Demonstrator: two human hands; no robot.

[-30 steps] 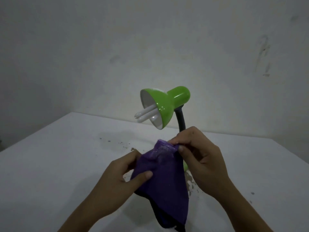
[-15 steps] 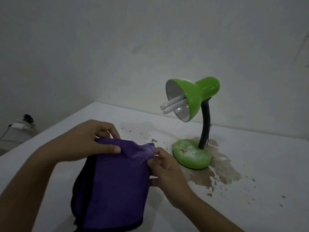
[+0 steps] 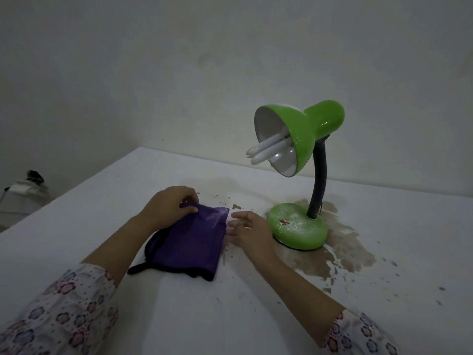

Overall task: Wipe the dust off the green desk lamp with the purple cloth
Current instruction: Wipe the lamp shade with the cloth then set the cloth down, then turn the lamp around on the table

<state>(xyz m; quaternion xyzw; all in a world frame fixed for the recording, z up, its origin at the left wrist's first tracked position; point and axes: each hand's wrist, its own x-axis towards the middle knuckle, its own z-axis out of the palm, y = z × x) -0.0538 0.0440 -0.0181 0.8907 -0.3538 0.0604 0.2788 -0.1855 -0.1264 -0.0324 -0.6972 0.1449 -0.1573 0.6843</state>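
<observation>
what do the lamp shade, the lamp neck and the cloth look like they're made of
Lamp shade: glossy green coating with sharp highlights, probably painted metal, possibly plastic; white inside.
Lamp neck: dark, matte, curved tube, seemingly a flexible gooseneck in rubber or plastic sleeving.
Purple cloth: soft, fuzzy, matte fabric with dark stitched edging, likely microfibre; pale dust on its top.

Cloth left of lamp on table

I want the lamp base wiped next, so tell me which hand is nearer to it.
Right. The right hand lies open on the table just beside the lamp base. The left hand is farther away, pinching the cloth.
</observation>
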